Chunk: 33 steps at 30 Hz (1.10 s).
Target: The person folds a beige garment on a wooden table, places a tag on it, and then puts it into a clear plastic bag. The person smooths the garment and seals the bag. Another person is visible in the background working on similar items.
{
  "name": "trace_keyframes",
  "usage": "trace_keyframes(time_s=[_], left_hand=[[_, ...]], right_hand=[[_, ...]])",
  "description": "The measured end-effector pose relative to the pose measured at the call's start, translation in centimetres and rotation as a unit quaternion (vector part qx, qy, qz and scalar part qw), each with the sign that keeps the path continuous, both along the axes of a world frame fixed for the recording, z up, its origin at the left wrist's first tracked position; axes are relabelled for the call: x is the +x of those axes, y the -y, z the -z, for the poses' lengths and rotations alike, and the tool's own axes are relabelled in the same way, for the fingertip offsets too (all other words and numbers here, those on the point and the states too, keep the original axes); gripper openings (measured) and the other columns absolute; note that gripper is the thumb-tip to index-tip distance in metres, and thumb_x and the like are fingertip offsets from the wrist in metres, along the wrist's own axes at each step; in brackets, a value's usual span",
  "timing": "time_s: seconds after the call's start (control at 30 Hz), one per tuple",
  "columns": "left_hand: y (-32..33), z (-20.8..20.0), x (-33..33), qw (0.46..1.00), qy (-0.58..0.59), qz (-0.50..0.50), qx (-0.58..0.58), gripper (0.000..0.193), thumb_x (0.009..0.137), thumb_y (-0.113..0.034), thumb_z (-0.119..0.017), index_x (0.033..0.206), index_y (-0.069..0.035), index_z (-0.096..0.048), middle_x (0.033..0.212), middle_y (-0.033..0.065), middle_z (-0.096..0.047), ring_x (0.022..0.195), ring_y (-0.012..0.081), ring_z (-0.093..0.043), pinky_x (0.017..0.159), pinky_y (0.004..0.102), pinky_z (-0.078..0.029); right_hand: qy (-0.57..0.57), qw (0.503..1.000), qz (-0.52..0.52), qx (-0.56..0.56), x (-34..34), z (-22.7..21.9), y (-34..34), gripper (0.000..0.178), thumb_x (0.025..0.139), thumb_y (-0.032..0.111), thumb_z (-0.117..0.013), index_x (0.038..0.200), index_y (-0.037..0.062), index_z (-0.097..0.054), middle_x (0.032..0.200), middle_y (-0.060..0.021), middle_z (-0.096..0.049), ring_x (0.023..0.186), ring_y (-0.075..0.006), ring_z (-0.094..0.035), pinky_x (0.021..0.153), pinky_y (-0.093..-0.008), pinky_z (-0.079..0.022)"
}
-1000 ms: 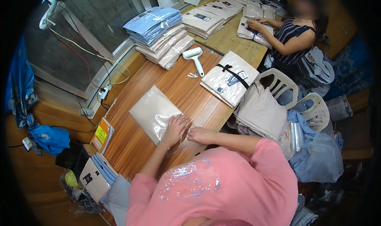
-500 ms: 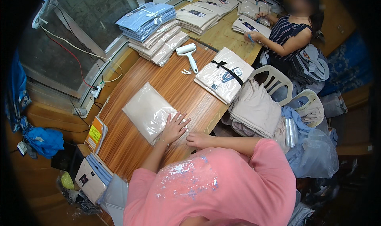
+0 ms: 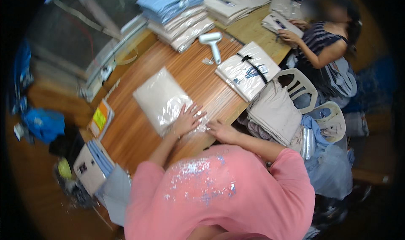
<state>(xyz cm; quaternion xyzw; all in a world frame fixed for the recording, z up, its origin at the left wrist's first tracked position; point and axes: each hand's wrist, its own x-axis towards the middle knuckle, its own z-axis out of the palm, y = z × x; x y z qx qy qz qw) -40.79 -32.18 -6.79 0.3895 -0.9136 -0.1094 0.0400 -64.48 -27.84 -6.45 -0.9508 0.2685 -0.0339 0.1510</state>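
Observation:
A folded beige cloth in a clear plastic bag [image 3: 162, 99] lies flat on the wood-grain table [image 3: 126, 143]. My left hand [image 3: 187, 119] rests palm down on the near end of the bag, its fingers spread. Beside it, my right hand [image 3: 223, 131] is at the bag's near right edge by the table edge. Its fingers look slightly apart and laid down on the clear plastic, though motion softens them. Light glints off the loose plastic between the two hands.
A white lint roller [image 3: 212, 44] lies beyond the bag, left of a beige bundle tied with black ribbon [image 3: 242, 77]. Bagged blue cloths [image 3: 168, 6] top a stack at the back. Beige cloths [image 3: 274, 111] lie right, near a plastic chair [image 3: 299, 86]. A co-worker [image 3: 325, 42] handles packages.
The view has shifted. My right hand has unfolded from a curled pose and its fingers now reach forward on the plastic. My left hand stays on the bag. The co-worker's hands have moved closer together.

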Motion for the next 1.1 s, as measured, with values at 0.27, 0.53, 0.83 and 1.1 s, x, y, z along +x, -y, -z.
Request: trace_keyframes(time_s=[0.27,0.53,0.83,1.1], left_hand=[[-3.8,-2.5,2.5,0.981,-0.176,0.048,-0.061,0.019,0.075,-0.018,-0.063,0.093,-0.01,-0.063,0.098,0.0062,-0.059,0.092,0.0222,-0.055,0.081,0.0359,-0.043],[-15.6,-2.5,7.0,0.957,-0.138,-0.255,0.02,0.022,0.079,-0.026,-0.064,0.094,-0.009,-0.063,0.095,0.0069,-0.059,0.092,0.0258,-0.055,0.082,0.0377,-0.043],[-19.5,-0.5,5.8,0.921,-0.215,-0.326,-0.017,0.014,0.081,-0.017,-0.063,0.089,-0.006,-0.064,0.099,0.0083,-0.062,0.092,0.0266,-0.058,0.079,0.0366,-0.046],[-16.9,0.1,10.2,0.89,-0.188,-0.399,-0.113,0.023,0.08,-0.006,-0.06,0.103,-0.007,-0.063,0.11,0.0089,-0.059,0.101,0.0265,-0.057,0.085,0.0358,-0.047]], right_hand=[[0.025,0.998,0.009,0.056,0.2,-2.7,0.3,0.037,0.079,0.011,-0.056,0.115,0.0067,-0.057,0.127,-0.0141,-0.049,0.122,-0.0289,-0.042,0.099,-0.0443,-0.034],[0.081,0.991,-0.001,0.111,0.8,-2.5,2.1,0.022,0.079,0.011,-0.058,0.101,0.0081,-0.063,0.114,-0.009,-0.056,0.108,-0.0275,-0.05,0.089,-0.0408,-0.038],[0.21,0.978,0.015,-0.001,5.6,-2.3,8.6,0.027,0.074,0.0,-0.057,0.1,0.0071,-0.061,0.105,-0.013,-0.056,0.1,-0.032,-0.05,0.087,-0.0426,-0.039],[0.194,0.977,-0.069,-0.056,3.3,1.0,11.4,0.029,0.069,-0.003,-0.058,0.097,0.0055,-0.057,0.111,-0.0157,-0.054,0.105,-0.0334,-0.05,0.092,-0.0419,-0.039]])
